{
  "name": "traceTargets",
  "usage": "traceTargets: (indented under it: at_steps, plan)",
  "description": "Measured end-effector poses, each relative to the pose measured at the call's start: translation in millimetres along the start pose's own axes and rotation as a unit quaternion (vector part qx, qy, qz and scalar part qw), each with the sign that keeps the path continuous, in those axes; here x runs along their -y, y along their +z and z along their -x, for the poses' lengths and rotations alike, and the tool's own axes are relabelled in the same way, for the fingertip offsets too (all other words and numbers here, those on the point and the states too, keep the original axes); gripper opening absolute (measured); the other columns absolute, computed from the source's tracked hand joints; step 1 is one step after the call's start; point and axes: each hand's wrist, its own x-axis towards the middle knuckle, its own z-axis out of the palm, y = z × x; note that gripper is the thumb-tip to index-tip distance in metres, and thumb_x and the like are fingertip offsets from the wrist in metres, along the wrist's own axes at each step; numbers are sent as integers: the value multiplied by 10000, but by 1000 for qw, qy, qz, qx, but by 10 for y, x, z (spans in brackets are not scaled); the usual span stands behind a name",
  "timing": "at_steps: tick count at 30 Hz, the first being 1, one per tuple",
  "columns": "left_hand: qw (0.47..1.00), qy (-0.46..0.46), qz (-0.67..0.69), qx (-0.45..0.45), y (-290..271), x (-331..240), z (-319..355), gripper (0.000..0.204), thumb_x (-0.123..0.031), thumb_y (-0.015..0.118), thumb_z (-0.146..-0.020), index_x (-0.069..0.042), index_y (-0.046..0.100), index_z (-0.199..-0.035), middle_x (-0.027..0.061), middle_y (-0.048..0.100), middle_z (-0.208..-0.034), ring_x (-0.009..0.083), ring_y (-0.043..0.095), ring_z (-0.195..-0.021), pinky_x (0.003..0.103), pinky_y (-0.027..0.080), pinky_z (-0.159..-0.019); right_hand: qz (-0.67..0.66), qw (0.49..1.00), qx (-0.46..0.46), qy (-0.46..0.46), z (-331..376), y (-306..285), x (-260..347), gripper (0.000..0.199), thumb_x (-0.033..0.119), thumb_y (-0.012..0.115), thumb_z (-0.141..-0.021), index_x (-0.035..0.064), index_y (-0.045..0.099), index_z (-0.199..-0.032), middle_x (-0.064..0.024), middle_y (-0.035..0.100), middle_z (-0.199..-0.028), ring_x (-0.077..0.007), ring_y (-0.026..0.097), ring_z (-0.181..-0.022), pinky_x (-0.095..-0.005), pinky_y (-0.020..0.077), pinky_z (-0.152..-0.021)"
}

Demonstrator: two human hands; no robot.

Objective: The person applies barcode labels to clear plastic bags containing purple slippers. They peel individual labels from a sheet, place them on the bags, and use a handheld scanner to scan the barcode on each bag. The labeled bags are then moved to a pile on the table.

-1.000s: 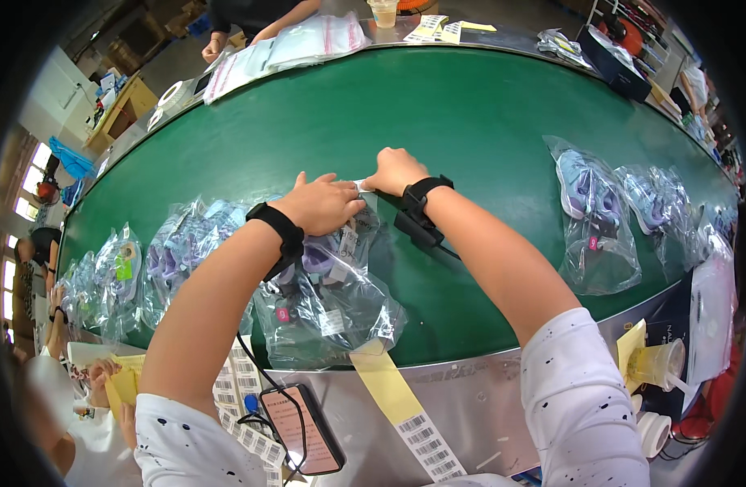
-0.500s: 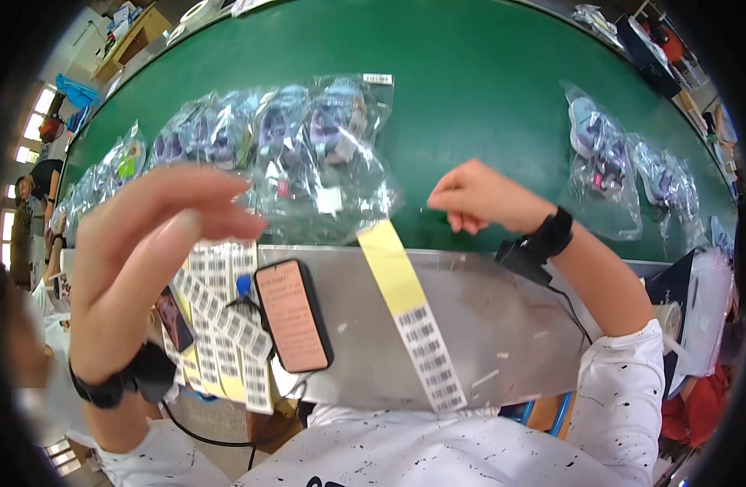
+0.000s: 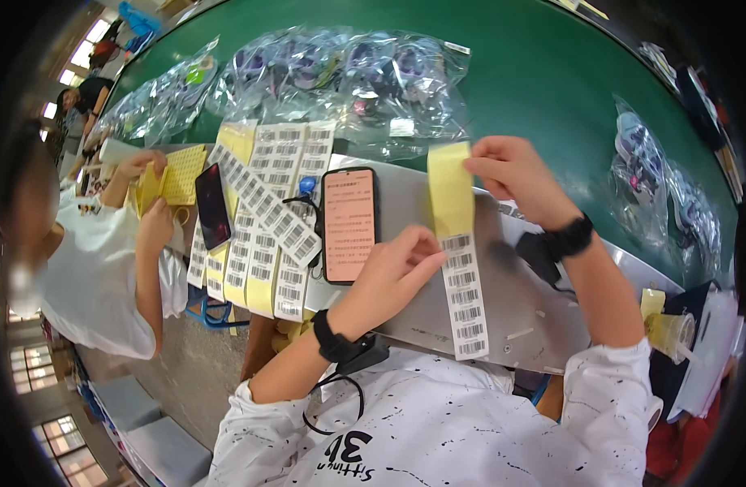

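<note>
A strip of barcode labels point(image 3: 465, 299) with a bare yellow upper part point(image 3: 450, 195) lies over the metal edge of the bench in front of me. My right hand point(image 3: 515, 174) pinches the yellow part near its top right corner. My left hand point(image 3: 393, 272) is closed at the strip's left edge, thumb and fingertips meeting where the labels begin. Left of it lies a phone point(image 3: 349, 223) with a lit pinkish screen. Beyond, clear plastic bags of bluish-purple shoes point(image 3: 365, 69) sit in a row on the green tabletop point(image 3: 535, 57).
More barcode label sheets point(image 3: 263, 219) and a second, dark phone point(image 3: 213, 207) lie to the left. There a person in white point(image 3: 105, 268) handles yellow sheets. Bagged shoes point(image 3: 641, 154) rest at the right, above a plastic cup point(image 3: 672, 333). Cables hang from both my wrists.
My left hand has come down and right to the label strip. My right hand, empty before, has closed on its yellow end. The view has shifted, showing more of the person on the left.
</note>
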Motion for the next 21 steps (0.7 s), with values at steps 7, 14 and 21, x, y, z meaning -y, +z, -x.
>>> traceTargets:
  at_steps: [7,14,21]
  plan:
    - [946,196,-256,46,-379,-404,-55,208,-171,646,-906,-14,594,-1033,99,653,-841,213,663,-802,306,517,-709,-151,984,-85,-37,739,22,126,114,119,630,-903,48,553,-856,57,429,-589,-26,350,-475,-191,247,-437]
    - [785,190,-589,30,-1507,-1199,830,181,-32,664,-788,11,626,-960,111,655,-901,250,646,-768,335,504,-656,-162,975,-145,-48,1169,-133,-1,94,107,606,-907,50,544,-865,45,436,-604,-29,363,-492,-190,258,-444]
    - [867,217,-445,45,-1067,-848,1103,208,-86,701,-764,-11,602,-931,125,648,-855,289,662,-747,383,544,-643,-86,968,-209,-109,1254,92,-3,106,131,600,-912,41,555,-879,-19,610,-761,-78,518,-618,-211,393,-562]
